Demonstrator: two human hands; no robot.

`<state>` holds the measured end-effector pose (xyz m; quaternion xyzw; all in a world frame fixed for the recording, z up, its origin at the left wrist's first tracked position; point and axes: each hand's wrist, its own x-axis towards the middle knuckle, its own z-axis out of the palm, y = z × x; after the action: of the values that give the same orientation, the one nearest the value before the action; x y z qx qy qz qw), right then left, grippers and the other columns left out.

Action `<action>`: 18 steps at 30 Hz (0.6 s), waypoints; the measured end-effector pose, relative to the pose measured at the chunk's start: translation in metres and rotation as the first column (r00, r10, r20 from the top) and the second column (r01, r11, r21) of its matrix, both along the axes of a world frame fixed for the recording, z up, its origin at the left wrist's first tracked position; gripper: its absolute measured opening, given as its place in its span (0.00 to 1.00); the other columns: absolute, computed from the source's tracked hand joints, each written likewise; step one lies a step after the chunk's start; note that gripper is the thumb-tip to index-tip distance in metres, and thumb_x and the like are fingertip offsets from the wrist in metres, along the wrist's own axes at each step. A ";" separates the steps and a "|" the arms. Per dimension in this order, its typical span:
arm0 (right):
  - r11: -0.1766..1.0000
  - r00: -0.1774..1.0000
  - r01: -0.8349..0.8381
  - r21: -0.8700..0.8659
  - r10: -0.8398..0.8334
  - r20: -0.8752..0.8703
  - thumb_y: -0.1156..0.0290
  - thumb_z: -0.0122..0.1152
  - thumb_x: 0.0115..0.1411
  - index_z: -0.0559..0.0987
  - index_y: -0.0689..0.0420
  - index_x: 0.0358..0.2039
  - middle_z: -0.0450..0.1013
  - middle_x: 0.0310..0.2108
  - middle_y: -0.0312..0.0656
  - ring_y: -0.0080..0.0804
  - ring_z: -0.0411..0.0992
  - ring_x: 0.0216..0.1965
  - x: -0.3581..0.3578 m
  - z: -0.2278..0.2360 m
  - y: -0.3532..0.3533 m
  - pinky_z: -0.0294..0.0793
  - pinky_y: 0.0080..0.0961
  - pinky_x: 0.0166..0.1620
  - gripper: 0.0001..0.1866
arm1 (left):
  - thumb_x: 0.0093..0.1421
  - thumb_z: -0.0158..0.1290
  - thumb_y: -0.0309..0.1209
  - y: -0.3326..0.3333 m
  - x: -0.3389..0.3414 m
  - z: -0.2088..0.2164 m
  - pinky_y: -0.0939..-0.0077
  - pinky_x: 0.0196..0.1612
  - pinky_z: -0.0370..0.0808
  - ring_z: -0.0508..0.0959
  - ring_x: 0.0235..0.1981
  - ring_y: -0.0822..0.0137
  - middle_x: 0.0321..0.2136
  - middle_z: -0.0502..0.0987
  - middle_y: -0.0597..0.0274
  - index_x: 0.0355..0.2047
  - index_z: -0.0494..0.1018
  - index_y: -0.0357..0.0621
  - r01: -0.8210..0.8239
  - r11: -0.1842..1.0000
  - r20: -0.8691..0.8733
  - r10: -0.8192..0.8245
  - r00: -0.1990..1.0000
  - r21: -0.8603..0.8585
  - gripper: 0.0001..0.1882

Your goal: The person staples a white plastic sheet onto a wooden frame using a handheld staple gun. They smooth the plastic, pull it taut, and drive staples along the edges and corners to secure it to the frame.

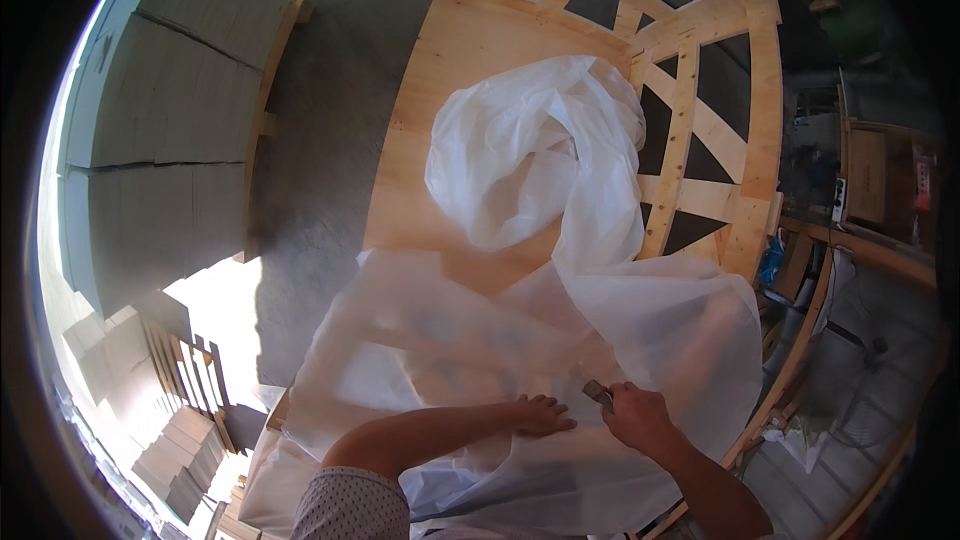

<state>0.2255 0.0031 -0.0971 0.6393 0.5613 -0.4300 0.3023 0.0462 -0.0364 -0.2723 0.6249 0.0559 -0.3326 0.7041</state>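
A large translucent plastic sheet (470, 360) drapes over the near end of a wooden crate. Its far part is gathered into a loose, bunched white roll (520, 155) on the crate's plywood panel (440, 55). My left hand (542, 416) rests palm down on the sheet, fingers extended and holding nothing. Just to its right, my right hand (640, 418) is closed around a small hand tool with a dark grey, blocky head (598, 393). A pale flat tip points away from me over the sheet. The tool's exact kind is unclear, and its handle is hidden in my fist.
Slatted wooden crate sides (685, 140) with diagonal braces rise at the far end and right. Tall stacks of pale boards or boxes (165, 90) stand on the left, past a strip of grey floor (320, 140). A cluttered wooden bench (870, 250) is at right.
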 end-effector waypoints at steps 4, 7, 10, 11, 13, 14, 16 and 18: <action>0.992 0.974 0.126 0.019 -0.120 -0.194 0.61 0.55 0.59 0.76 0.60 0.42 0.76 0.38 0.51 0.51 0.76 0.38 -0.045 -0.179 0.056 0.75 0.47 0.44 0.16 | 0.67 0.28 0.63 -0.030 0.023 0.025 0.41 0.64 0.54 0.53 0.69 0.46 0.67 0.56 0.48 0.68 0.53 0.48 -0.098 0.980 0.034 0.105 0.994 -0.173 0.40; 0.995 0.981 0.098 0.001 -0.096 -0.171 0.64 0.53 0.60 0.78 0.59 0.40 0.76 0.39 0.50 0.50 0.77 0.39 -0.094 -0.280 0.053 0.75 0.47 0.44 0.14 | 0.70 0.38 0.49 -0.048 0.027 0.049 0.49 0.58 0.63 0.67 0.57 0.44 0.54 0.70 0.43 0.54 0.68 0.39 -0.476 0.866 0.101 0.493 0.864 -0.150 0.26; 0.994 0.978 0.111 0.007 -0.108 -0.181 0.67 0.51 0.60 0.78 0.59 0.39 0.77 0.38 0.50 0.48 0.78 0.39 -0.129 -0.342 0.030 0.75 0.47 0.43 0.12 | 0.68 0.44 0.42 -0.042 0.032 0.058 0.51 0.57 0.64 0.69 0.55 0.47 0.51 0.72 0.44 0.48 0.71 0.38 -0.559 0.812 0.128 0.580 0.804 -0.167 0.20; 0.994 0.979 0.110 -0.014 -0.111 -0.169 0.68 0.50 0.60 0.79 0.59 0.38 0.77 0.38 0.50 0.48 0.78 0.39 -0.138 -0.354 0.019 0.75 0.47 0.43 0.12 | 0.68 0.44 0.42 -0.031 0.028 0.054 0.53 0.56 0.65 0.70 0.53 0.49 0.50 0.73 0.45 0.47 0.72 0.38 -0.526 0.825 0.118 0.555 0.823 -0.207 0.19; 0.996 0.976 0.085 0.013 -0.081 -0.202 0.70 0.50 0.60 0.79 0.60 0.38 0.77 0.37 0.50 0.47 0.78 0.38 -0.153 -0.370 0.000 0.76 0.45 0.41 0.11 | 0.68 0.44 0.42 0.002 0.012 0.045 0.57 0.53 0.68 0.72 0.50 0.53 0.46 0.75 0.49 0.45 0.74 0.39 -0.433 0.840 0.075 0.480 0.874 -0.326 0.19; 0.998 0.976 0.064 0.000 -0.063 -0.208 0.70 0.50 0.60 0.79 0.60 0.38 0.77 0.37 0.50 0.46 0.78 0.37 -0.160 -0.375 -0.008 0.76 0.44 0.40 0.11 | 0.68 0.44 0.42 0.023 0.000 0.038 0.59 0.52 0.69 0.73 0.48 0.55 0.45 0.76 0.50 0.44 0.74 0.39 -0.377 0.835 0.044 0.429 0.902 -0.400 0.19; 0.998 0.967 -0.013 0.061 0.028 -0.252 0.68 0.51 0.60 0.79 0.59 0.37 0.76 0.36 0.49 0.44 0.78 0.37 -0.167 -0.378 -0.018 0.76 0.42 0.40 0.11 | 0.68 0.45 0.42 0.065 -0.025 0.014 0.63 0.49 0.72 0.75 0.45 0.60 0.42 0.77 0.53 0.42 0.76 0.40 -0.244 0.767 -0.051 0.267 0.962 -0.593 0.18; 0.993 0.957 -0.037 0.111 0.067 -0.282 0.66 0.53 0.59 0.79 0.59 0.37 0.76 0.35 0.48 0.43 0.78 0.37 -0.171 -0.379 -0.022 0.74 0.40 0.41 0.11 | 0.68 0.45 0.42 0.104 -0.050 -0.039 0.67 0.46 0.74 0.77 0.41 0.64 0.38 0.79 0.56 0.40 0.77 0.41 -0.163 0.609 -0.166 0.052 0.985 -0.776 0.18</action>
<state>0.0547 -0.0192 -0.4758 0.5705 0.6375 -0.4794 0.1957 -0.0038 0.0675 -0.3110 0.2263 -0.0135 -0.3197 0.9200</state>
